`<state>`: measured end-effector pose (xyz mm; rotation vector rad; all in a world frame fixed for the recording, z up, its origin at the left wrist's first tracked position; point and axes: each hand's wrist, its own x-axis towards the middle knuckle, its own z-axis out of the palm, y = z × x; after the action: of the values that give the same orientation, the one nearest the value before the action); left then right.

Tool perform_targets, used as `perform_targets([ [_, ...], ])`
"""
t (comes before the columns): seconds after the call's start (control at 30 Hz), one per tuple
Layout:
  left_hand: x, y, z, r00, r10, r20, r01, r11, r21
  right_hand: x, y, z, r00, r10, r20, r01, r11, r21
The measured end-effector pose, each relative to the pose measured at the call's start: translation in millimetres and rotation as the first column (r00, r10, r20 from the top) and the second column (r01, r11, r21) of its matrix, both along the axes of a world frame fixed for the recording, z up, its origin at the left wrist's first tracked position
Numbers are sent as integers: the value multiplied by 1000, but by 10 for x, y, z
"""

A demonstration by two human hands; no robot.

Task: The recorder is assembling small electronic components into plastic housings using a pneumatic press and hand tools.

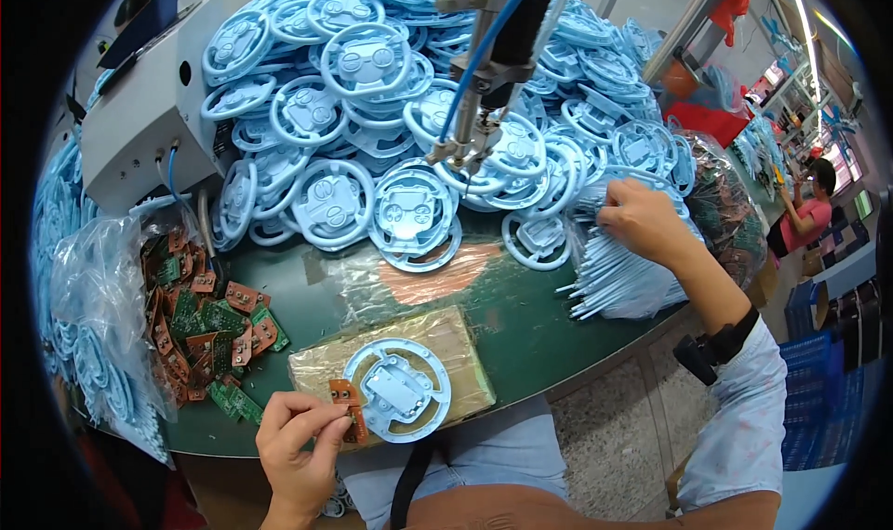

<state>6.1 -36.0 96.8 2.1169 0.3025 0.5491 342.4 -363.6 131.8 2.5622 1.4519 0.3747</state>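
Note:
My left hand (299, 446) pinches a small brown circuit board (346, 405) between thumb and fingers. The board is at the left rim of a light blue toy steering wheel part (441, 390), which lies flat on a tape-wrapped block (473, 367) at the table's near edge. My right hand (644, 216) reaches to the right, its fingers closed over a pile of thin light blue rods (609, 274) in a clear plastic bag. What those fingertips hold, if anything, is hidden.
A large heap of blue steering wheel parts (367, 60) fills the far side. Over the green table (521, 344) hangs a screwdriving head (476, 125). Loose circuit boards (200, 330) lie at left, below a grey control box (139, 112). Another person (811, 209) sits at far right.

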Motion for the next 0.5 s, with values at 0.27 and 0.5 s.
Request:
perform_targets([
  [0.27,42,-28,-51,998,-57,-34,59,997,58,-952,614,266,762,350,-544,189,684,704],
  [0.5,109,-109,-64,930,-347,-123,364,917,161,-1359,884,-226,585,239,-775,62,940,337],
])
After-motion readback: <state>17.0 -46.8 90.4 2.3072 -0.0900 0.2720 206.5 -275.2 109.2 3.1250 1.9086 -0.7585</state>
